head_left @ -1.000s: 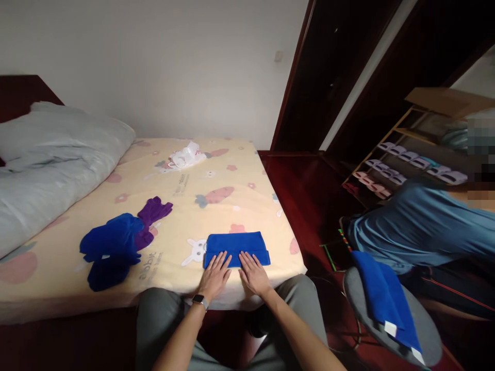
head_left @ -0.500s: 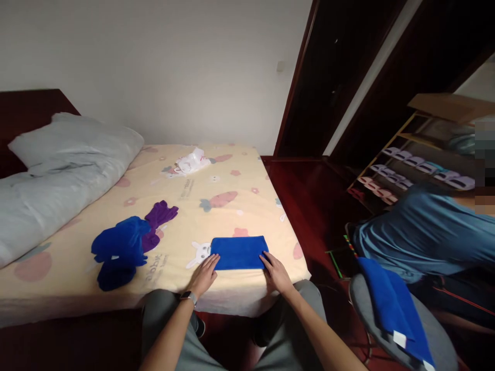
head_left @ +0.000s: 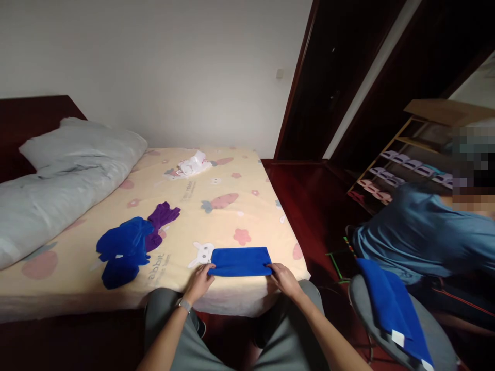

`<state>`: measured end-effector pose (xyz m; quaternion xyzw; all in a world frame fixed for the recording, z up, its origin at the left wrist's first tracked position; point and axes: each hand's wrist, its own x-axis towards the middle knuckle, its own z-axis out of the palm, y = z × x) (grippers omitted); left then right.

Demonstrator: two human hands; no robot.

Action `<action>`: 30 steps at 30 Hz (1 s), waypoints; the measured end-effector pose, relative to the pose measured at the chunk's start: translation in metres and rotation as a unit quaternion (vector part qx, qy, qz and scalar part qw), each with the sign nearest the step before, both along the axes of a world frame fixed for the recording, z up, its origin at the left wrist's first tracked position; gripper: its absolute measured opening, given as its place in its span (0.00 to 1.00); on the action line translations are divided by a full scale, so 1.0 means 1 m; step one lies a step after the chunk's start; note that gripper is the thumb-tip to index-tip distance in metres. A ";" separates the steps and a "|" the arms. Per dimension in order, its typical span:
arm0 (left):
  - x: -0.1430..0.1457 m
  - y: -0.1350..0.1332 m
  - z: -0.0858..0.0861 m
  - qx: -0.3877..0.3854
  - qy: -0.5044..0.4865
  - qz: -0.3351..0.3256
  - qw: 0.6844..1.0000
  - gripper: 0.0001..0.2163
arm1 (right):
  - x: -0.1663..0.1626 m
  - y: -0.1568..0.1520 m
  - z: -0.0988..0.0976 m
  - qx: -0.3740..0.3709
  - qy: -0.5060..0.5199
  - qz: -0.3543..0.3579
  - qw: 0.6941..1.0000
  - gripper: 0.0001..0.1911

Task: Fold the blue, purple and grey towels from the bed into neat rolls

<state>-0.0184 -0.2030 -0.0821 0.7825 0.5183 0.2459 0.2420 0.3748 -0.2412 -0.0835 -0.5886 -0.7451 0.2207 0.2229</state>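
A blue towel, folded into a flat rectangle, lies at the front edge of the bed before me. My left hand is closed on its near left corner, thumb and fingers pinching the fabric. At the near right corner, my right hand pinches the cloth the same way. The towel's near edge looks slightly raised and creased between my hands. To the left lies a crumpled blue cloth with a small white tag, and a crumpled purple cloth touches it.
A white plastic bag lies farther back on the bed. A grey quilt is heaped at the left. On my right, a grey chair carries blue towels; a person in a blue shirt bends beside a slipper rack.
My fingers, which lay flat on the towel's near corners, are now curled around them. The towel's near edge has lifted a little, and it sits slightly closer to me.
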 end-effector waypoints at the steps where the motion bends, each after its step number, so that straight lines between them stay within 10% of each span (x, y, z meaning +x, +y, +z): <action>1: -0.001 -0.001 -0.005 -0.006 -0.016 0.005 1.000 0.19 | 0.000 -0.001 -0.002 -0.012 0.032 -0.008 0.999 0.21; 9: -0.002 0.004 -0.030 -0.035 -0.071 0.080 0.994 0.17 | 0.004 0.007 -0.019 -0.069 0.195 -0.085 0.975 0.18; 30: 0.015 0.005 -0.009 0.165 0.150 0.137 0.965 0.19 | -0.020 0.022 -0.008 0.087 -0.149 -0.191 0.966 0.21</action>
